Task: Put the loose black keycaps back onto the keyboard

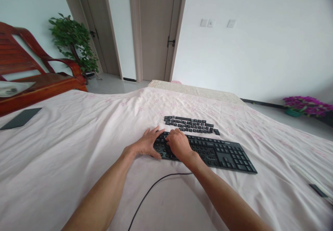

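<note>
A black keyboard [235, 154] lies across the cloth, with many keycaps gone from its left and middle part. My left hand [148, 143] rests at its left end, thumb and fingers spread over the near and far edges. Over the left part of the keys, my right hand [179, 143] is closed with its fingers bent down. Whatever its fingertips pinch is hidden. Loose black keycaps [192, 122] lie in rows on the cloth just beyond the keyboard, a long space bar keycap [183, 118] among them.
A pale pink cloth [78, 161] with folds covers the surface. The keyboard's black cable [153, 186] curves toward me. A dark flat rectangular object [21, 118] lies far left; a thin pale strip with a dark piece [317, 190] lies at right. A wooden chair [39, 61] stands at left.
</note>
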Available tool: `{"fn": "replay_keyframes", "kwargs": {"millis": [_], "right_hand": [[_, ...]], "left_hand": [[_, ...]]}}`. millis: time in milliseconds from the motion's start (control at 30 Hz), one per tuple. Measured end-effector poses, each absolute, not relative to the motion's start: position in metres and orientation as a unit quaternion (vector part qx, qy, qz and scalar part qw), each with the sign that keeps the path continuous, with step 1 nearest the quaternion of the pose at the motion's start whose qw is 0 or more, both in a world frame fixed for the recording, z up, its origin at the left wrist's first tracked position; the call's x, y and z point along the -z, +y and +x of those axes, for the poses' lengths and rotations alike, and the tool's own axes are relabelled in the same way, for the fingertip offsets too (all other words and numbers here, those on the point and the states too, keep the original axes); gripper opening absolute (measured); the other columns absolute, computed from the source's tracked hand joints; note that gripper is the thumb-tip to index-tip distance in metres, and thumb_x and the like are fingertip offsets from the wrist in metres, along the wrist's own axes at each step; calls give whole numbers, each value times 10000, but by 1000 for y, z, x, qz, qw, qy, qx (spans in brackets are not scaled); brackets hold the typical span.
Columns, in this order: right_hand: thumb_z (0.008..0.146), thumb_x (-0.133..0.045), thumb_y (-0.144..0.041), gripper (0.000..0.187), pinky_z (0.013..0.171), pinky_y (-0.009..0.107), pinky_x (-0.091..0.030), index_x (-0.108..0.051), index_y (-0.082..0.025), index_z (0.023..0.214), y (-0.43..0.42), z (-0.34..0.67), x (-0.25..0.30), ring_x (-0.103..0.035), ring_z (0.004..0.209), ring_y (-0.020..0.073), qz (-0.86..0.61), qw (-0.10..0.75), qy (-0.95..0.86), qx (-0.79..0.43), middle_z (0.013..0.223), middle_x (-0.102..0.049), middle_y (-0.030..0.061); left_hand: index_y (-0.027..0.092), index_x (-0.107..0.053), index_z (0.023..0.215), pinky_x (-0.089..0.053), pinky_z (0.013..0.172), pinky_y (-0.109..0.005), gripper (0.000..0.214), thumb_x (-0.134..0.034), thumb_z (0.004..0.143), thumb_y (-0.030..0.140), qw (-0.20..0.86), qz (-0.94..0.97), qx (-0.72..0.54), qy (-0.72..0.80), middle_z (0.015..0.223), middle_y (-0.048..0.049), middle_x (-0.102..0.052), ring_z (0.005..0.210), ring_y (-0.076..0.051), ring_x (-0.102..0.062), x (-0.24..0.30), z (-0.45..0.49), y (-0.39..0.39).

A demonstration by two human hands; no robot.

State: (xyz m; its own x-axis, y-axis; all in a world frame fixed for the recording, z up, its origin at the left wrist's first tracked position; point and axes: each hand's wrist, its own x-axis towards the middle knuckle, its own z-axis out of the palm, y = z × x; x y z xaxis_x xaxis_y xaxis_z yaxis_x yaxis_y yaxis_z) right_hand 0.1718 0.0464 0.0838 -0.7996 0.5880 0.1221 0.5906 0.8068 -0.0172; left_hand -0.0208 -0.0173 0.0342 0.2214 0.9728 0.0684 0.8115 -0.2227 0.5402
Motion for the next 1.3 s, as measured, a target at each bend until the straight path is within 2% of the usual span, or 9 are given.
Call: {"fn": "replay_keyframes", "kwargs": {"millis": [200,500,833,1300], "right_hand": [[885,-481,-113,256,779,317,-402,-728,-164,842,39,168,-89,-519,936,231,-302,49,-951,43,945,-644,117],[866,-592,-225,167,799,292,-413,-739,-233,945,46,177,-81,-536,938,215,-330,70,-941,4,954,-658,67],[856,-527,-134,211,736,316,-414,-735,-171,859,41,165,-94,-556,906,241,-327,37,-943,46,921,-659,115],[880,-560,-205,189,780,288,-410,-740,-227,933,46,176,-80,-533,926,210,-319,73,-945,9,937,-656,74]], "left_hand": [[240,-165,1528,-1,1168,-550,1235,-817,509,491,190,762,-197,587,1589,-149,-191,1461,-359,-126,-33,-20,-17],[248,-183,1523,-21,1167,-559,1235,-824,496,489,198,755,-201,592,1600,-150,-143,1457,-377,-130,-35,-20,-18],[243,-195,1520,-33,1168,-558,1222,-821,501,491,196,758,-203,588,1594,-155,-160,1453,-383,-138,-32,-21,-16],[238,-177,1527,-25,1173,-544,1234,-812,504,508,199,755,-195,594,1603,-150,-125,1460,-371,-121,-34,-20,-17]]}}
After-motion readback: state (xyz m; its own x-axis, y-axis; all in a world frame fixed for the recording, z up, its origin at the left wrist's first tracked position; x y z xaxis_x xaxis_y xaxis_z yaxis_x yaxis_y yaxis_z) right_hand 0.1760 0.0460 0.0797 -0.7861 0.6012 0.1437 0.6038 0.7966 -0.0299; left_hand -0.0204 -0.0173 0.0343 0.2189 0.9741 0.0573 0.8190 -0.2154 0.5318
